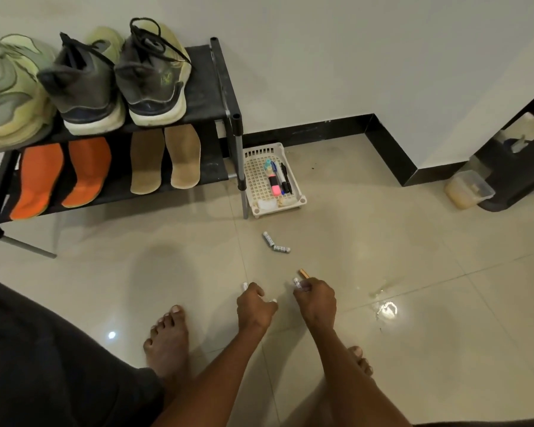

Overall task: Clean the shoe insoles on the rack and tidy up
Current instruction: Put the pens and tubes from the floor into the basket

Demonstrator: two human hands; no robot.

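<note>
Left hand (255, 306) curled round one small battery; right hand (315, 298) pinching another plus a tan stick. Two loose batteries (275, 243) on floor tile near white basket (259, 155): light, rigid, slippery, prone to rolling; best pinched mid-barrel. Insoles (164, 161) flat on rack's (225, 87) lower shelf.

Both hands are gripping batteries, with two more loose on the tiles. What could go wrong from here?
1. The right hand grips a battery plus a tan stick; adding more could make one slip.
2. The two loose batteries are round and may roll on the glossy floor.
3. The wet patch lies near the bare feet: a slip risk.
</note>
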